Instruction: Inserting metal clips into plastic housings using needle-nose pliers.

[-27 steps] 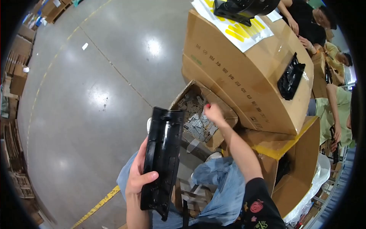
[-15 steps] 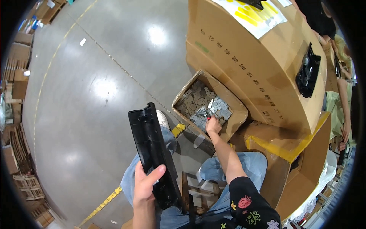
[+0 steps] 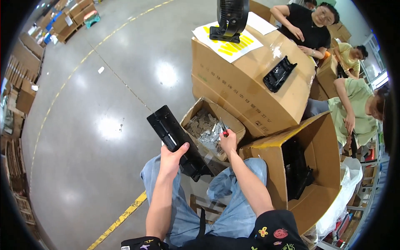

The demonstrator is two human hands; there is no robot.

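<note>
My left hand (image 3: 171,160) grips a long black plastic housing (image 3: 168,129), thumb across its hollow side; the part slants over my lap, its far end up and to the left. My right hand (image 3: 229,143) is closed on a small tool (image 3: 225,132) with a red-and-black handle and a thin metal end pointing up; its exact kind is unclear. That hand is above the near right rim of a small cardboard box (image 3: 236,124). Inside the box lie many flat grey metal pieces (image 3: 203,125). Whether the tool holds a piece cannot be seen.
Behind the small box stands a large carton (image 3: 233,89) bearing a black fan (image 3: 231,18), yellow-marked paper and another black housing (image 3: 280,74). An open carton (image 3: 323,166) at my right contains black parts. Several people sit beyond, at the right. Yellow lines cross the floor.
My view has swung up and right, bringing co-workers and the open carton into sight. My right hand has lifted the tool from the grey pieces. The black housing now leans further left.
</note>
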